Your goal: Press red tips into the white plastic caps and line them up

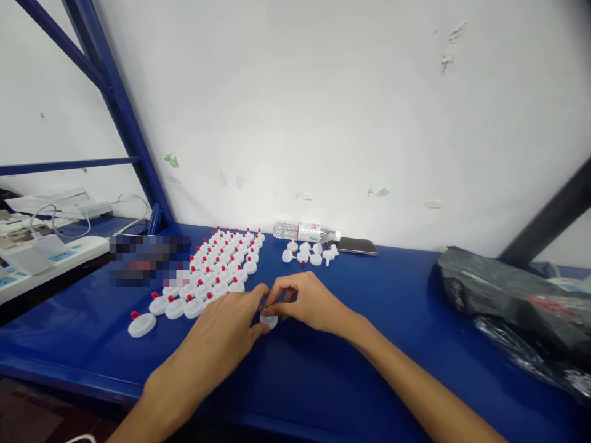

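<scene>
A white round nozzle cap (268, 320) is between my two hands, low over the blue table (323, 369). My left hand (231, 320) is closed around its left side with thumb and fingers. From the right, my right hand (307, 299) pinches at the top of the same cap, and the fingers hide its tip. Left of my hands stand rows of several white caps with red tips (194, 307). One such cap (141, 325) sits apart at the near left end. Beyond my right hand lies a small loose group of white caps (316, 259), some tipped over.
A clear water bottle (307, 232) lies by the wall, beside a dark phone (353, 246). Grey and clear plastic bags (512, 295) cover the right side. A power strip (60, 255) with cables stands at the left, near the blue frame post (133, 129).
</scene>
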Demonstrator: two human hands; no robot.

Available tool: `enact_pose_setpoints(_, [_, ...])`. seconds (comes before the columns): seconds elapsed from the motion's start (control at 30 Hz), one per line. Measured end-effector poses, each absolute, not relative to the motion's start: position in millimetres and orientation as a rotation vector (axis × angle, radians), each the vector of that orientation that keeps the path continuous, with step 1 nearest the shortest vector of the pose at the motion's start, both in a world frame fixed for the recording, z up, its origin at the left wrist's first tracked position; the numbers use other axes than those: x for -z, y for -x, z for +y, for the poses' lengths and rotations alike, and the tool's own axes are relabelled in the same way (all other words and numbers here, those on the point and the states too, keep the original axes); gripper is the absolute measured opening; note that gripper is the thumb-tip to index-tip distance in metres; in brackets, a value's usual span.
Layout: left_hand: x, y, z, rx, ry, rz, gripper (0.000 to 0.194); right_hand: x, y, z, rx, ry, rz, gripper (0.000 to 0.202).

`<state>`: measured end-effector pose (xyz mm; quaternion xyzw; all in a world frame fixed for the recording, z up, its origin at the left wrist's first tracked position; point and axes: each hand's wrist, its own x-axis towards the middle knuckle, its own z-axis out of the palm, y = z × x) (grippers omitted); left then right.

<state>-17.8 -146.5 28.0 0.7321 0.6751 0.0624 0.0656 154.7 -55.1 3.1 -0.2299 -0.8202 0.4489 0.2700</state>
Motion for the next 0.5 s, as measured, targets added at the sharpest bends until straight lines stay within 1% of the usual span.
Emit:
enact_pose_setpoints(0.1, [-36.6,22.8,-152.9,-0.25,-2.206,2.053,0.016,-3.4,-153.7,-56.1,-1.317,0.596,-2.188,0.022])
enact_pose_setpoints(0.27, [-47.3,20.5,-157.1,-0.322,-2.221,2.035,0.023,1.8,-150.4,-59.1,-1.489,0.563,-2.103,0.034])
enact_pose_setpoints(0.5, [-49.8,15.1,-157.7,-0.274,-2.214,2.042,0.026,5.3,-155.0,-53.9,-1.592,0.492,-2.138,0.036])
